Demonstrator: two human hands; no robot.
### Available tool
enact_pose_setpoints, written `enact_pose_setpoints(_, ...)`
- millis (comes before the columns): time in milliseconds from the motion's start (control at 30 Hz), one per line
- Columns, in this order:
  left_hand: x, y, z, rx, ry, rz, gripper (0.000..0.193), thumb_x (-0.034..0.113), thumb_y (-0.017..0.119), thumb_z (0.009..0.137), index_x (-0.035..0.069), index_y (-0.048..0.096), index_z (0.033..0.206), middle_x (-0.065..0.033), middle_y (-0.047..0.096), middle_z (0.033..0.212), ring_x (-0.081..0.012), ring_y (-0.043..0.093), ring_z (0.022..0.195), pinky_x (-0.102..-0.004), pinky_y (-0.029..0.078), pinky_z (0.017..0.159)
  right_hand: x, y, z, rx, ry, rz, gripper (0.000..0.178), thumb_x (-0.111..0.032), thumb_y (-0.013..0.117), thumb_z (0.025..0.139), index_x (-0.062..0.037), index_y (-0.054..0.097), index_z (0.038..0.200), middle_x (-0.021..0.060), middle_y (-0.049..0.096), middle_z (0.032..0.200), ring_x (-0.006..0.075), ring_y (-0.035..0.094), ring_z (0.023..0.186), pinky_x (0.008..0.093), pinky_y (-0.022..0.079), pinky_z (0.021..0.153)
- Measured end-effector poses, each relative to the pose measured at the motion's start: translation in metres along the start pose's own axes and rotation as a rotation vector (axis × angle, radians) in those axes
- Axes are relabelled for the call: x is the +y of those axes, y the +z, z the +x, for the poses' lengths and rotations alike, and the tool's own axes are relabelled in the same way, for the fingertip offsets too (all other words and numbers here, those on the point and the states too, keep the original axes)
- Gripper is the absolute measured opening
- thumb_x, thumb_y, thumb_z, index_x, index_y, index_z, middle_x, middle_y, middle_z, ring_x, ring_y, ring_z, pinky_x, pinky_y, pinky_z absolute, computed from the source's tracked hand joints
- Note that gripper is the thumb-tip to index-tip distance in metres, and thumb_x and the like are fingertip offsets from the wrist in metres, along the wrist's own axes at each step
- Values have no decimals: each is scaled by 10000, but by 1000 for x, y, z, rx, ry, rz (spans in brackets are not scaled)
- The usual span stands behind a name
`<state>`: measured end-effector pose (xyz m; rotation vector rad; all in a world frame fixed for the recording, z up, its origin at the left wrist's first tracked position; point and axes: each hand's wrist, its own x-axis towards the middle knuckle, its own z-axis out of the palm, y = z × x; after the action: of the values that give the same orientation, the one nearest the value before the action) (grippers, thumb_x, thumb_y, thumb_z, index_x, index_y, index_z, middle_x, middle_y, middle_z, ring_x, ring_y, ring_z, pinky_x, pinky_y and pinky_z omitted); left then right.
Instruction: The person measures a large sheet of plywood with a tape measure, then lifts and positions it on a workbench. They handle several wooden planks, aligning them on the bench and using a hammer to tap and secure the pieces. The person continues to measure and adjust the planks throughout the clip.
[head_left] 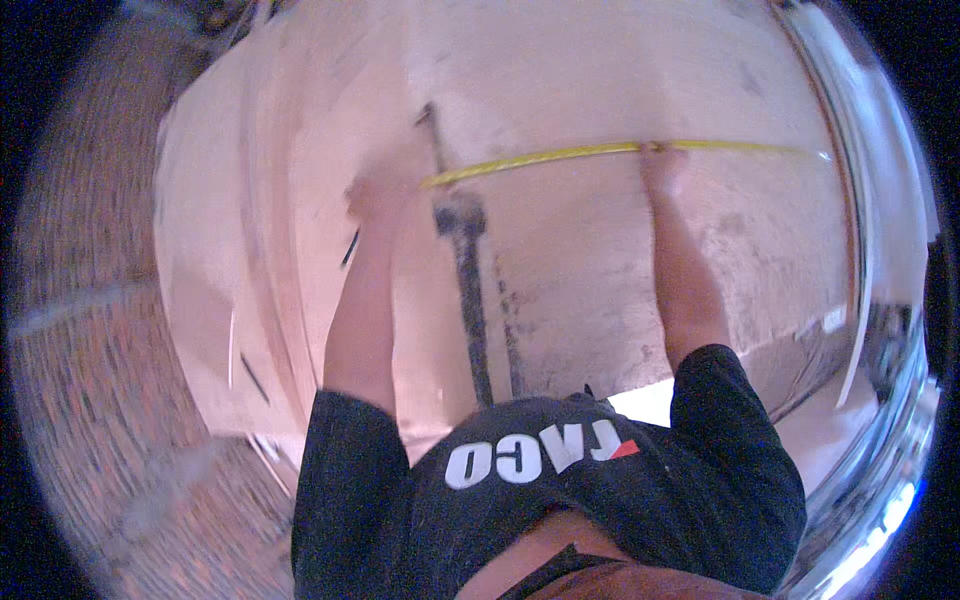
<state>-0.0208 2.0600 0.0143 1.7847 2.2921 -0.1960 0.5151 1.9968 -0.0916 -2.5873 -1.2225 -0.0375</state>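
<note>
A yellow tape measure blade (560, 156) runs across a pale wooden board (580, 290), from beside my left hand to near the board's right edge. My right hand (662, 168) is closed on the blade, with a length of it reaching past the fingers to the right. My left hand (385, 190) is smeared by motion at the blade's left end, and its grip cannot be made out. A thin dark stick (350, 248) shows just below that hand. Between my arms lies a long dark shape (468, 280) with a wider top, either a tool or a stain.
A narrow dark piece (428, 118) is beyond my left hand, blurred. A brown strip (845, 200) borders the board on the right, next to pale and shiny sheeting (890, 230). Brick-patterned ground (90, 370) lies to the left. Another thin dark stick (254, 378) is at lower left.
</note>
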Motion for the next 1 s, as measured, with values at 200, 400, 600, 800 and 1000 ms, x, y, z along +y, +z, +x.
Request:
enact_pose_setpoints(200, -33, 39, 29, 43, -13, 60, 893, 720, 810, 695, 75, 658, 1293, -182, 635, 1311, -415, 590, 1241, -582, 531, 980, -28, -61, -27, -135, -241, -165, 480, -427, 550, 981, -43, 706, 1225, 144, 584, 1387, 341, 527, 1308, 536, 447, 1064)
enact_pose_setpoints(400, -16, 23, 28, 176, 196, 42, 681, 664, 840, 697, 84, 768, 1047, -178, 717, 1114, -403, 679, 1088, -545, 556, 910, -12, -81, -20, -302, -299, -169, 377, -255, 539, 929, -67, 726, 1198, 155, 568, 1401, 321, 506, 1367, 612, 332, 1162)
enact_pose_setpoints(600, -38, 16, 20, 124, 135, 24, 663, 678, 835, 699, 117, 765, 1046, -171, 723, 1103, -391, 686, 1077, -546, 563, 892, -40, -132, -20, -481, -314, -103, 394, -196, 532, 906, -43, 715, 1220, 156, 551, 1438, 335, 486, 1394, 631, 275, 1200)
enact_pose_setpoints(800, 42, -20, -31, 235, 90, 94, 747, 755, 763, 727, 87, 721, 1058, -172, 676, 1114, -394, 629, 1122, -597, 557, 857, -22, -108, -16, -459, -234, -82, 392, -183, 546, 897, -45, 712, 1224, 139, 557, 1439, 323, 466, 1421, 652, 273, 1199)
enact_pose_setpoints(1000, 155, -24, -62, 185, 235, 148, 760, 746, 700, 792, 64, 719, 1126, -203, 670, 1191, -418, 624, 1156, -557, 562, 894, -30, -117, -12, -416, -232, -64, 383, -141, 549, 878, -32, 711, 1208, 143, 565, 1407, 323, 491, 1387, 667, 294, 1184)
